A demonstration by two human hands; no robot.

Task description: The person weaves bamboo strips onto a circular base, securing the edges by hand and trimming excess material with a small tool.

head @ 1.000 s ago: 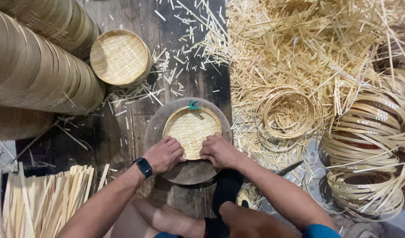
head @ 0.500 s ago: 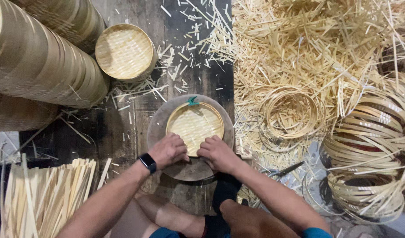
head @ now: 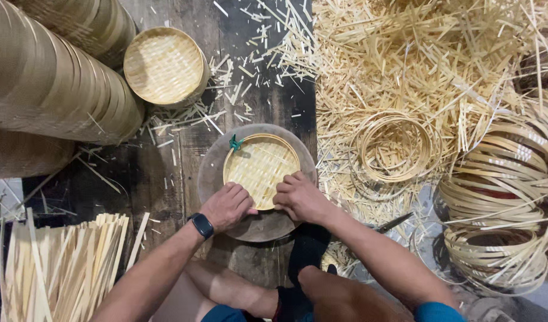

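While gripped, 1 woven tray (head: 261, 169), 2 hands: left hand (head: 227, 206), right hand (head: 299, 197)

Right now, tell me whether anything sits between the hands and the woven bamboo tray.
Nothing visible does. The left hand and right hand already rest on the near rim of the woven bamboo tray, which lies on the round wooden block.

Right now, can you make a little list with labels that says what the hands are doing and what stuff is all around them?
Left hand: presses on the near rim of the woven bamboo tray
Right hand: grips the same rim, beside the left hand
Under the tray: round wooden block
On the tray rim: small green tie
Wrist: dark watch on the left arm
Upper left: finished round basket by tall basket stacks
Lower left: bundle of flat strips
Right: bamboo hoops and loose scraps
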